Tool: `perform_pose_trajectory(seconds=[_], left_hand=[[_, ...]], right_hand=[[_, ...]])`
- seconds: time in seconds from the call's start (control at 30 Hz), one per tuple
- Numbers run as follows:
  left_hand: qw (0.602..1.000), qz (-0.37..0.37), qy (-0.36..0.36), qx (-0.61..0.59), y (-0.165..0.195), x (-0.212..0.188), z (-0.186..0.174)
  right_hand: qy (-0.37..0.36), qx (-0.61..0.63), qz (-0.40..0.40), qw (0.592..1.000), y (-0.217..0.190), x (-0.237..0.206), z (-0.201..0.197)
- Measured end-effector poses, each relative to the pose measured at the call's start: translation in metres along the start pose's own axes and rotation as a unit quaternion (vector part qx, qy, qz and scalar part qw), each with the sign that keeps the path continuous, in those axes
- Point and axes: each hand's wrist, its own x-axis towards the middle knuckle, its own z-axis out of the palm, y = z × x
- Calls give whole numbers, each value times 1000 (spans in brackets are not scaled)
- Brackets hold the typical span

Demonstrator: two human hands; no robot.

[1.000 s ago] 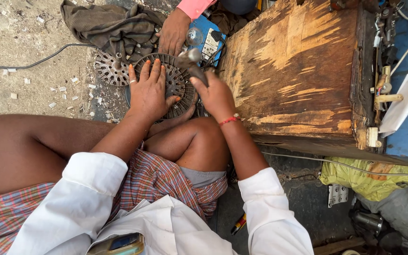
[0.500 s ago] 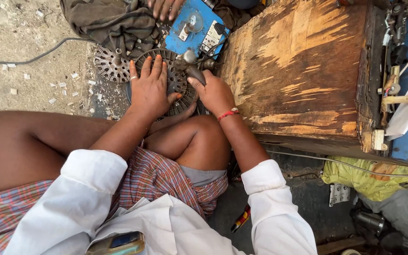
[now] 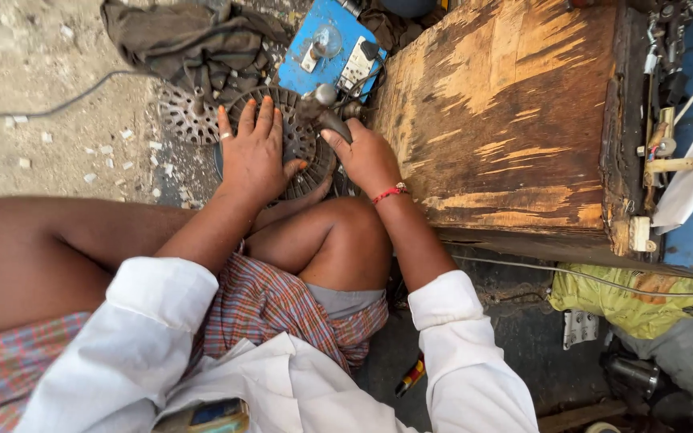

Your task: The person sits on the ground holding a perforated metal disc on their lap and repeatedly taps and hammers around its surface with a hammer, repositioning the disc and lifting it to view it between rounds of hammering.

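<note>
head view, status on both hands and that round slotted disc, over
Left hand flat on round slotted metal disc. Right hand grips hammer over it. Blue switch board close behind.

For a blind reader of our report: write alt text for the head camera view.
A person sitting on the ground presses the left hand flat on a round slotted metal disc while the right hand grips a hammer over it. A blue switch board and a worn wooden box lie just beyond.

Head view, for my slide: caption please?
Left hand steadies round slotted metal disc; right hand grips hammer.
</note>
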Motion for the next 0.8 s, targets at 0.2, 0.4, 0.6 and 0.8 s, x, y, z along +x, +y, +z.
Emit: perform_pose_trajectory(seconds=[0.2, 0.4, 0.6, 0.8], left_hand=[[1000, 0, -19, -7, 0, -1, 0], [1000, -4, -21, -2, 3, 0, 0], [999, -8, -33, 1, 2, -1, 0], [1000, -1, -12, -11, 0, 0, 3]], right_hand=[[68, 139, 17, 988, 6, 5, -6], [12, -67, 4, 998, 2, 6, 3], [36, 81, 24, 996, 7, 8, -2], [111, 237, -5, 965, 11, 2, -6]])
